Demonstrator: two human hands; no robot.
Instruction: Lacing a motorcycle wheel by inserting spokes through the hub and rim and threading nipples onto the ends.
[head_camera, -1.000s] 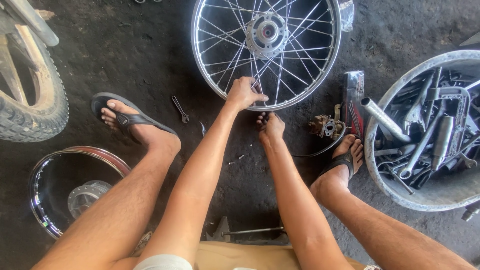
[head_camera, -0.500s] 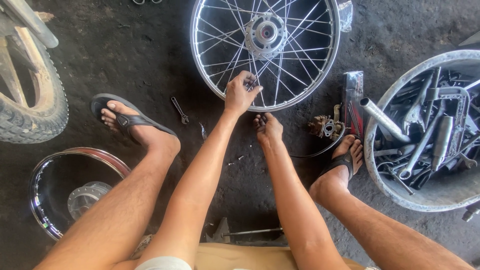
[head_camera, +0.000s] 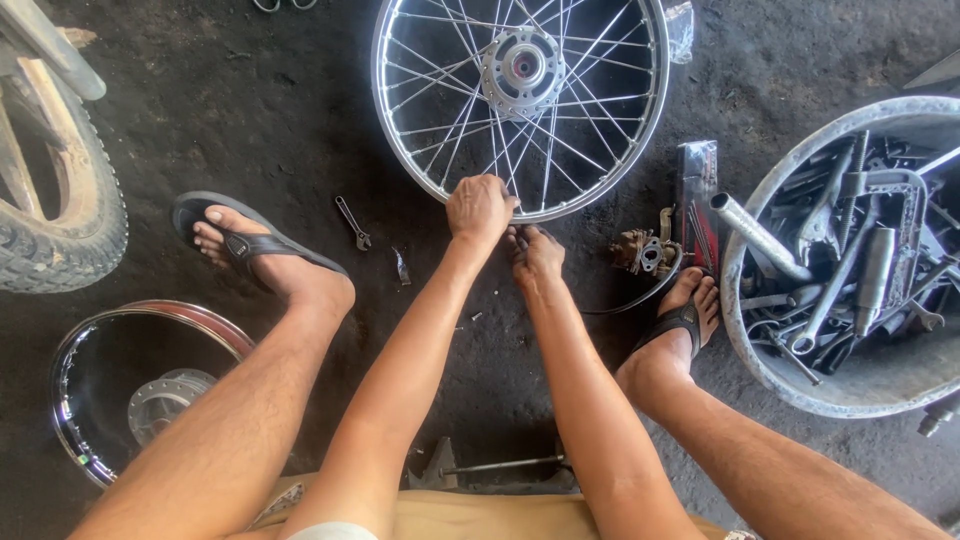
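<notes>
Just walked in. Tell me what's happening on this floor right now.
A person sits low over a dark, gritty floor, both hands at the near rim of a spoked wheel lying flat. The left hand grips the rim where spokes meet it; the right hand is just beside it, at the rim's edge. A small wrench lies by the left foot, a carburettor-like part by the right. A tub of metal parts stands to the right, a bare rim lower left.
</notes>
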